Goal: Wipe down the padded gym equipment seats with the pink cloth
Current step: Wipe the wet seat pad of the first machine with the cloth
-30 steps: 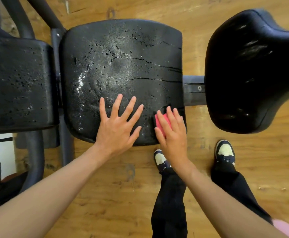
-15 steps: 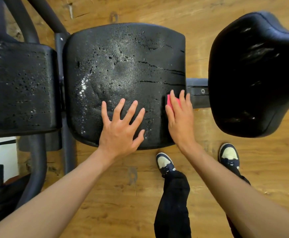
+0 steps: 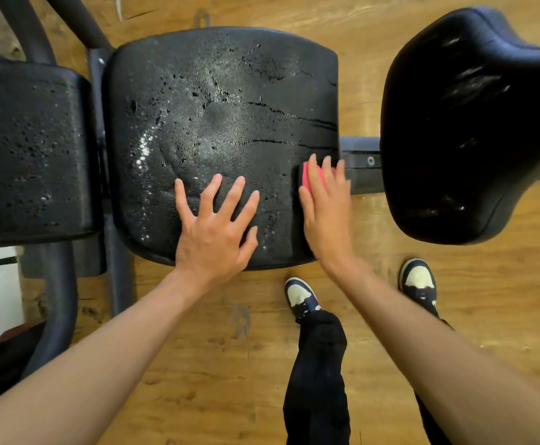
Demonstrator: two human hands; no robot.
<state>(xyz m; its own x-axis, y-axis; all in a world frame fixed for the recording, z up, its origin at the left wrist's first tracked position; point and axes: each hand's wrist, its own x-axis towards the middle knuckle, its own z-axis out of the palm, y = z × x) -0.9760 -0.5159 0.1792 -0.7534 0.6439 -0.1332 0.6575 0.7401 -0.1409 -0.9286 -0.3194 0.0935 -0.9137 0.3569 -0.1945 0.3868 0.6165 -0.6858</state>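
While left hand (image 3: pixel 212 232) lies flat, right hand (image 3: pixel 326 216) presses one pink cloth (image 3: pixel 310 178) onto three seats' middle (image 3: pixel 223 107).

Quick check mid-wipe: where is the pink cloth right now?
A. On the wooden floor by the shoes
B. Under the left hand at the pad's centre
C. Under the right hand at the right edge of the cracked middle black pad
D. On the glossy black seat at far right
C: the pink cloth peeks out beneath the right hand, pressed flat at the right edge of the cracked middle black pad; the left hand rests bare, fingers spread.
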